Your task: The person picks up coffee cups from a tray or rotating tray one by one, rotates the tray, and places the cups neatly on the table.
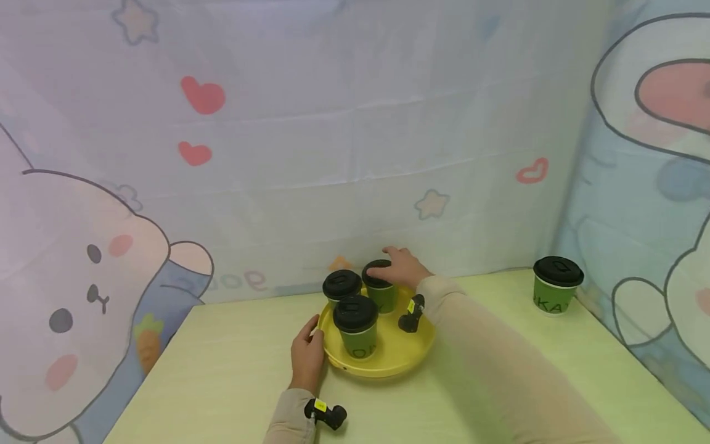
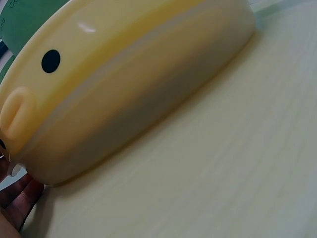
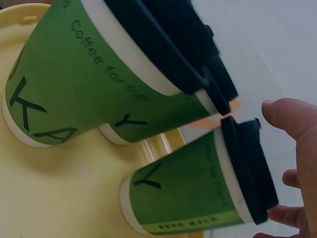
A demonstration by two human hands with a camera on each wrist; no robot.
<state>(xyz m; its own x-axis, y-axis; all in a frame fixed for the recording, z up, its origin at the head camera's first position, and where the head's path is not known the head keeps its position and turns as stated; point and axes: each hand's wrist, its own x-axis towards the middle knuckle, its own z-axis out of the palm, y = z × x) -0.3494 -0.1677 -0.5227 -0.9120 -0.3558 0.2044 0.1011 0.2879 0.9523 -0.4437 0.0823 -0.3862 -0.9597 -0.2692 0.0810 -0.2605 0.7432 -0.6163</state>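
Head cam, R grip [image 1: 406, 270] apart @ cup [image 1: 383, 300], L grip [image 1: 307, 357] unclear @ tray [image 1: 400, 350], 2 cups [image 1: 357, 339] btwn, 4th [image 1: 553, 296] R

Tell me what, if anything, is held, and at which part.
The right hand holds nothing; the left hand touches the yellow tray at its left rim; whether it grips is unclear.

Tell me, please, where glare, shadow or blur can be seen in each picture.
Head view: bright light, a soft shadow on the table beside the right sleeve; left wrist view: a small white glare on the tray, darker shading along its lower side; right wrist view: dimmer, the near cup's small print blurring after "Coffee for", its big K readable.
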